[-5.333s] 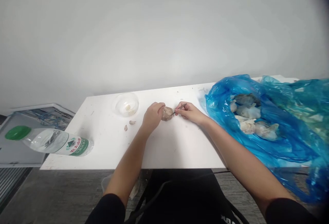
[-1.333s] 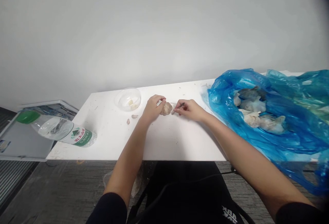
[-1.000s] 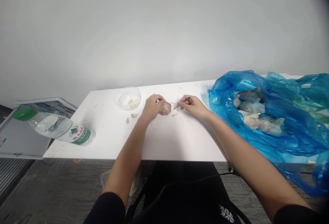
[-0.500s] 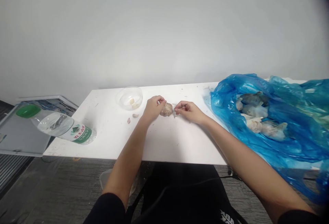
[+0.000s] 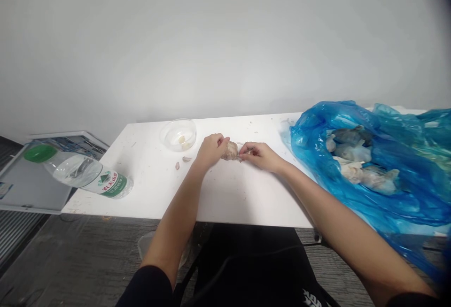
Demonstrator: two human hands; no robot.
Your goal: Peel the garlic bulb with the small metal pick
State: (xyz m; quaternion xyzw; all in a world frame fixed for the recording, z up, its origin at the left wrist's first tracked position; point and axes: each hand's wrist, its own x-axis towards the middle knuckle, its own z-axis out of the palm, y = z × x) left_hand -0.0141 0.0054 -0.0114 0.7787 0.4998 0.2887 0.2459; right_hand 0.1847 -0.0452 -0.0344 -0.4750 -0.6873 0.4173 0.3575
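Note:
A garlic bulb (image 5: 230, 150) with papery brownish skin rests on the white table (image 5: 225, 189) near its middle. My left hand (image 5: 210, 150) is curled round the bulb's left side and holds it down. My right hand (image 5: 260, 155) sits just right of the bulb, fingers pinched on a thin dark pick (image 5: 246, 150) whose tip touches the bulb. Two loose cloves (image 5: 182, 161) lie on the table left of my left hand.
A small clear bowl (image 5: 178, 134) with a few peeled cloves stands behind my left hand. A water bottle (image 5: 79, 175) with a green cap lies at the table's left edge. A blue plastic bag (image 5: 369, 166) holding several garlic bulbs covers the right side.
My right hand lifted the pick away from the bulb about a second ago, then brought it back against the bulb. My left hand has stayed on the bulb.

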